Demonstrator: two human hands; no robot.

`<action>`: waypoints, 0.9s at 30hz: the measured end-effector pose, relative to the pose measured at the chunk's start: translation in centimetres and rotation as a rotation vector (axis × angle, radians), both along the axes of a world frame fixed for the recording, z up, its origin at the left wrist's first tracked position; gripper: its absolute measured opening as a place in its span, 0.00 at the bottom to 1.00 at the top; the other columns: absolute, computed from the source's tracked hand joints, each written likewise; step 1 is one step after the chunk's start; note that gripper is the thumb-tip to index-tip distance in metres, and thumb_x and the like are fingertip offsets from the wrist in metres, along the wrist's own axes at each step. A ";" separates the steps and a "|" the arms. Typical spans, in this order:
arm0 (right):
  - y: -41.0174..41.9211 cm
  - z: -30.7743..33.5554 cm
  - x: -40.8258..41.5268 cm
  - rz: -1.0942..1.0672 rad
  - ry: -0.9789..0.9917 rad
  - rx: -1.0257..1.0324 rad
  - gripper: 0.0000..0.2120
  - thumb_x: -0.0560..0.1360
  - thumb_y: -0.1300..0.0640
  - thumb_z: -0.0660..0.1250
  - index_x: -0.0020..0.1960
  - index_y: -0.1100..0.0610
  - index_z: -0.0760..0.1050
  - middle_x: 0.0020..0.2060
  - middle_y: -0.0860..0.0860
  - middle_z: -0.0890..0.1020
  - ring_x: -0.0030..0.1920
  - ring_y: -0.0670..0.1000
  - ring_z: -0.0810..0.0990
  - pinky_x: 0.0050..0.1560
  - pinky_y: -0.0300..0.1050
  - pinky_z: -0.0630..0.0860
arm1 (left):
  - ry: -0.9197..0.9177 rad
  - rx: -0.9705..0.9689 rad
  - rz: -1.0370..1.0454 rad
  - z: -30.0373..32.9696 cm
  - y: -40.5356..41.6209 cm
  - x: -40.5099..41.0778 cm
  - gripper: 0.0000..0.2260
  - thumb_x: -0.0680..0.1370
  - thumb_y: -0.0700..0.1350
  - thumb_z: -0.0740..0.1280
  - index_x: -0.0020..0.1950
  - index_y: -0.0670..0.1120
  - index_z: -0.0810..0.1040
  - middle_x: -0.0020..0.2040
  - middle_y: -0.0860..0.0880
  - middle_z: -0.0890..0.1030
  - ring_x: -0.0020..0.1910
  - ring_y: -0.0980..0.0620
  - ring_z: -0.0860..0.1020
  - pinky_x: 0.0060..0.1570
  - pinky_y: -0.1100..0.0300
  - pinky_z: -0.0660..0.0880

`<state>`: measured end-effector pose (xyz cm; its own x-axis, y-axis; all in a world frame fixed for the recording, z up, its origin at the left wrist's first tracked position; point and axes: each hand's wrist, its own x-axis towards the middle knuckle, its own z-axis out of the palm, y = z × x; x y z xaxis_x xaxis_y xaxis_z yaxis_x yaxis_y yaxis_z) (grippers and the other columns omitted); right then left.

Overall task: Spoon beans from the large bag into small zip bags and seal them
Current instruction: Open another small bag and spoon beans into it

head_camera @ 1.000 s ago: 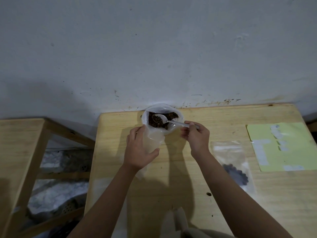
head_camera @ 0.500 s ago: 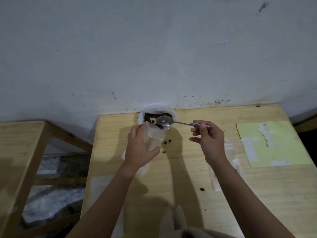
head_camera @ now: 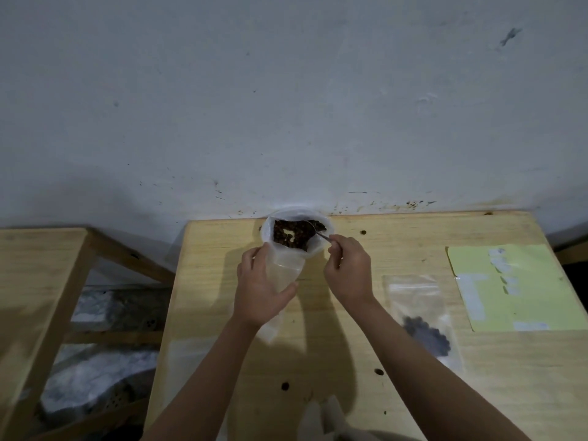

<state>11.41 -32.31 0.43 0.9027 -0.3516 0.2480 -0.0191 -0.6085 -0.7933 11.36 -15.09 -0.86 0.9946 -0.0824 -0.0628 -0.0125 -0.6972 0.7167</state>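
Beans [head_camera: 291, 237] fill the large bag [head_camera: 297, 232] at the table's [head_camera: 413, 237] far edge against the wall. Head view: right hand [head_camera: 348, 271] pinches a spoon [head_camera: 319, 233] dipped into them; left hand [head_camera: 259, 289] curls around 1 small zip bag [head_camera: 283, 275], mouth just beside the large bag. An overfilled scoop or sagging mouth could scatter beans onto the table.
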 end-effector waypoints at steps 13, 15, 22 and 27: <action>0.6 1.1 1.7 -0.452 0.450 0.923 0.11 0.78 0.64 0.60 0.41 0.58 0.78 0.31 0.55 0.79 0.29 0.50 0.77 0.34 0.46 0.79 | 0.034 -0.031 -0.024 -0.9 0.2 1.0 0.45 0.61 0.65 0.66 0.73 0.46 0.62 0.67 0.50 0.62 0.66 0.50 0.63 0.61 0.58 0.64; 0.3 1.7 1.2 -0.475 0.427 1.000 0.10 0.79 0.64 0.60 0.44 0.61 0.78 0.30 0.55 0.78 0.28 0.50 0.76 0.33 0.46 0.79 | 0.028 -0.031 -0.029 -0.8 0.3 0.9 0.44 0.61 0.65 0.66 0.73 0.47 0.62 0.67 0.50 0.62 0.66 0.50 0.63 0.60 0.59 0.64; -1.6 3.5 -1.3 -0.427 0.315 1.051 0.11 0.79 0.61 0.61 0.44 0.63 0.80 0.31 0.55 0.77 0.30 0.49 0.76 0.33 0.46 0.79 | -0.046 0.057 -0.033 -0.1 0.3 0.3 0.42 0.62 0.62 0.68 0.73 0.47 0.63 0.67 0.50 0.64 0.63 0.48 0.65 0.55 0.59 0.66; -2.6 5.0 -3.0 -0.317 0.242 0.947 0.12 0.79 0.60 0.61 0.42 0.61 0.80 0.30 0.55 0.76 0.29 0.48 0.75 0.35 0.47 0.81 | -0.095 0.042 -0.048 0.7 0.2 -0.1 0.41 0.64 0.54 0.76 0.73 0.48 0.63 0.66 0.50 0.65 0.62 0.49 0.65 0.53 0.58 0.67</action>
